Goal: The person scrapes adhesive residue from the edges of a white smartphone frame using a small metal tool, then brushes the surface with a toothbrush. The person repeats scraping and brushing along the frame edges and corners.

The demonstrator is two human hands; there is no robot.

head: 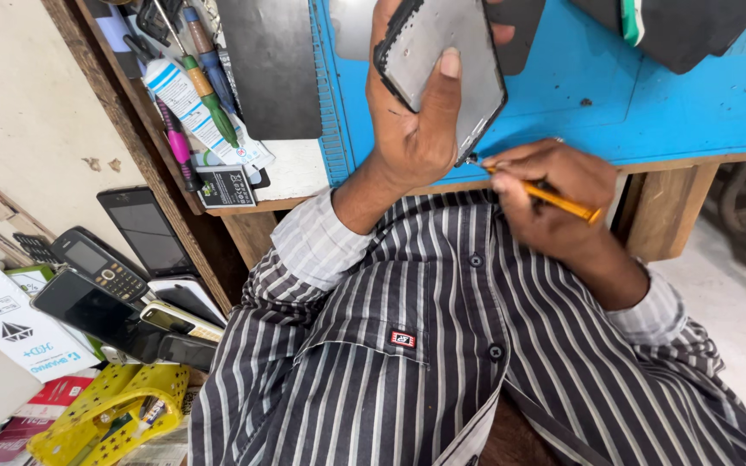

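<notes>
My left hand (416,121) grips a dark smartphone (444,65) tilted on edge, its grey inner back facing me, above the blue work mat (580,86). My thumb lies across the phone's lower face. My right hand (550,194) is closed on a thin yellow-handled tool (550,198), and the tool's tip touches the phone's lower right edge. Both arms wear striped shirt sleeves.
Screwdrivers (209,82), a tube and a small battery (224,185) lie left of the mat on the wooden bench (675,211). Old phones (101,267), white boxes and a yellow basket (110,418) sit on the floor at left. Dark covers rest at the mat's top.
</notes>
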